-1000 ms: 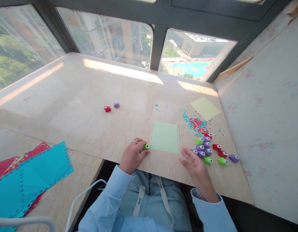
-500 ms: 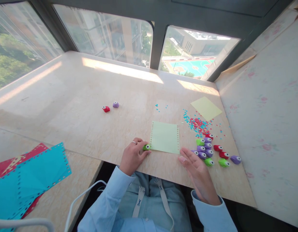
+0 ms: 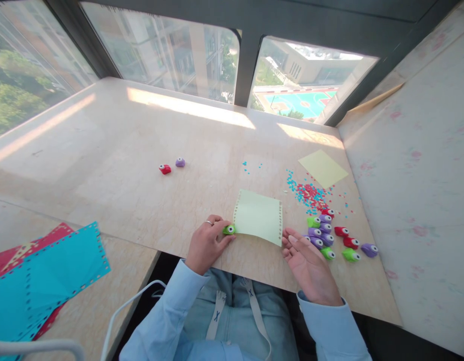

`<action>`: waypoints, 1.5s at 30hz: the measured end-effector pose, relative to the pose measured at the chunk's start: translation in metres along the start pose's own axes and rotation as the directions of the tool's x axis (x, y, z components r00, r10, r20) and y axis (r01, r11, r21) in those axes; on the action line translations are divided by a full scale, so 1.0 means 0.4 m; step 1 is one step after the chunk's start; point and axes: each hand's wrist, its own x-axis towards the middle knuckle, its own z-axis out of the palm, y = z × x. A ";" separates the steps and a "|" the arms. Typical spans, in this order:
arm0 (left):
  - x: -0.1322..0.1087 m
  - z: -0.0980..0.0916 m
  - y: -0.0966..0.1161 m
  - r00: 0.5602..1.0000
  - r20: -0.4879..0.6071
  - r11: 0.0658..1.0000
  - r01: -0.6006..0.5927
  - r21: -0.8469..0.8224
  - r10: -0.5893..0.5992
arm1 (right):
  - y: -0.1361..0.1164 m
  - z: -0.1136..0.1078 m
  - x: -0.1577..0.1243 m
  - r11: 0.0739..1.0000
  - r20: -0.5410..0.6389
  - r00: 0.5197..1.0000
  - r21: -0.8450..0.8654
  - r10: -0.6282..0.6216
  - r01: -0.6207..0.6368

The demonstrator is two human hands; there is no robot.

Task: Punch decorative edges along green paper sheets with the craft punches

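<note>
A pale green paper sheet with small holes punched along its left and right edges bows slightly upward in front of me. My left hand is closed around a small green craft punch at the sheet's lower left edge. Beside the lower right corner, my right hand is turned palm up, with loosely curled fingers and its fingertips against or very near the paper. Just right of that hand is a cluster of purple craft punches, with green and red ones among them.
Red and blue paper confetti lies behind the cluster, near another pale green sheet. A red punch and a purple punch stand farther left. Punched blue sheets overlap red ones at left. A patterned wall borders the right.
The sheet's right side has lifted and shifted slightly right, so the paper now curves. My right hand has rolled further palm up. The left hand keeps the green punch at the left edge.
</note>
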 end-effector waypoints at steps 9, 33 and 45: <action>0.000 0.000 -0.006 1.000 0.004 1.000 0.003 0.013 -0.003 | -0.020 0.034 0.031 0.951 0.034 0.999 -0.307 0.042 -0.030; -0.001 0.015 -0.025 0.997 -0.074 1.000 -0.005 -0.030 0.003 | 0.005 0.034 0.030 0.960 0.032 0.998 -0.276 0.061 -0.050; 0.000 0.008 -0.032 0.994 -0.097 0.990 -0.057 -0.127 0.045 | 0.016 0.028 0.024 0.955 -0.006 1.000 -0.295 0.013 -0.014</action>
